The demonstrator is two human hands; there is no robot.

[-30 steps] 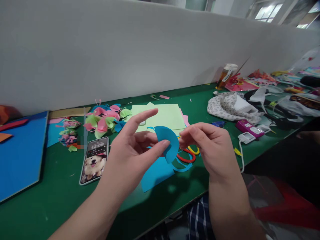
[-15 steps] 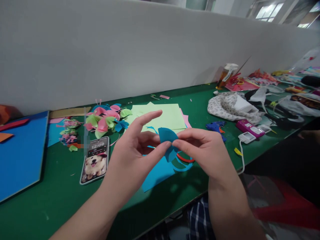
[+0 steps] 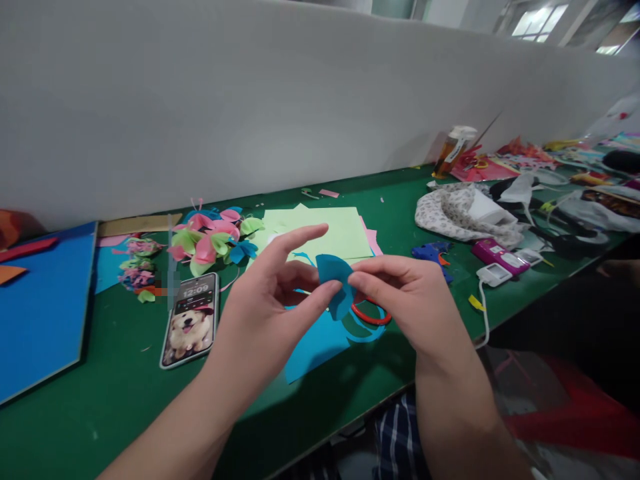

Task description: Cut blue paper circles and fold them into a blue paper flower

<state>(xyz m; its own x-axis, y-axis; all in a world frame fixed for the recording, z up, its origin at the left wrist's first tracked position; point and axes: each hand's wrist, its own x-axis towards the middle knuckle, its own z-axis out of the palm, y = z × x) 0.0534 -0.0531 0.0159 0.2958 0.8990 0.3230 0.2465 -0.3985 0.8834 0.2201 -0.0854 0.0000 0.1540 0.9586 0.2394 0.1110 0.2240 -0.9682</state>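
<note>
A small folded piece of blue paper (image 3: 334, 270) with a rounded edge is held up between my two hands. My left hand (image 3: 280, 287) pinches its left side between thumb and fingers, the index finger stretched out away from it. On the other side, the thumb and fingertips of my right hand (image 3: 395, 287) grip the paper's right edge. Below the hands lie a blue paper sheet (image 3: 315, 350), curved blue paper offcuts (image 3: 367, 333) and a red ring-shaped handle (image 3: 373, 320). Pale green sheets (image 3: 330, 230) lie behind them.
Left of my hands are a phone (image 3: 191, 323), a pile of pink, green and blue paper flowers (image 3: 210, 237) and a blue board (image 3: 45, 313). To the right are a blue tool (image 3: 433, 255), a purple box (image 3: 500, 259), a patterned cloth bag (image 3: 450, 217) and a capped bottle (image 3: 454, 152).
My right fingers have shifted slightly to the right and up along the edge of the blue paper, showing more of its face. My left hand stays nearly in place.
</note>
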